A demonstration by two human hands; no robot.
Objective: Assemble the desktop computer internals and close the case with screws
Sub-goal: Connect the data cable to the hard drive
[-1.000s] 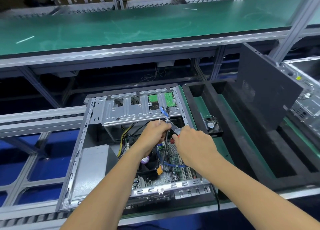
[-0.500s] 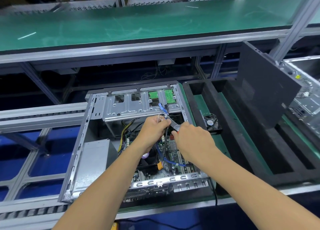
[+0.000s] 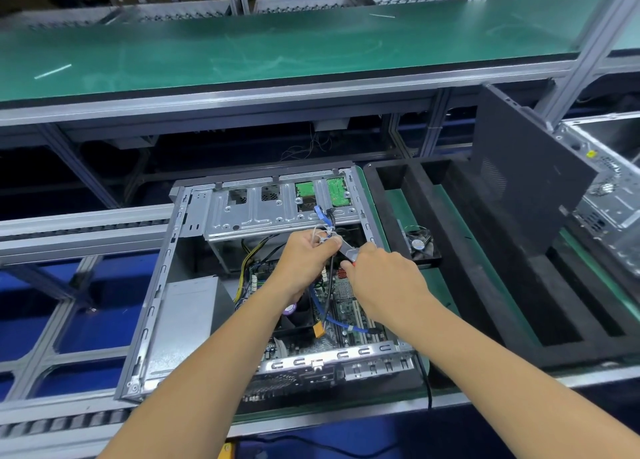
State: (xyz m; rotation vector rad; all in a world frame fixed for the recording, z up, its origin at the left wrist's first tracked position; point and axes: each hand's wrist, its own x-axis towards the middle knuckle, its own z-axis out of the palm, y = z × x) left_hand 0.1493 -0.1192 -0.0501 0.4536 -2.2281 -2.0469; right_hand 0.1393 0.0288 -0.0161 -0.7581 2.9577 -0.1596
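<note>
An open desktop case [image 3: 152,306] lies flat on the conveyor, its motherboard [image 3: 349,296] and silver drive cage [image 3: 263,213] exposed. Over the middle of the case my left hand [image 3: 304,261] pinches a bundle of black and blue cables [image 3: 329,230] with a white cable tie around it. My right hand [image 3: 384,282] grips small red-handled cutters [image 3: 348,252], whose jaws reach the tie beside my left fingers. A blue cable [image 3: 341,322] loops across the board below my hands.
A grey power supply [image 3: 187,316] fills the case's left side. A black foam tray [image 3: 485,268] sits to the right with a small fan [image 3: 420,242] in it. A dark side panel [image 3: 526,178] leans against another chassis [image 3: 609,195]. A green shelf [image 3: 277,50] runs above.
The view has shifted slightly, so the case appears a little lower and nearer. Both hands stay together at the cable bundle, the cutters still at the tie.
</note>
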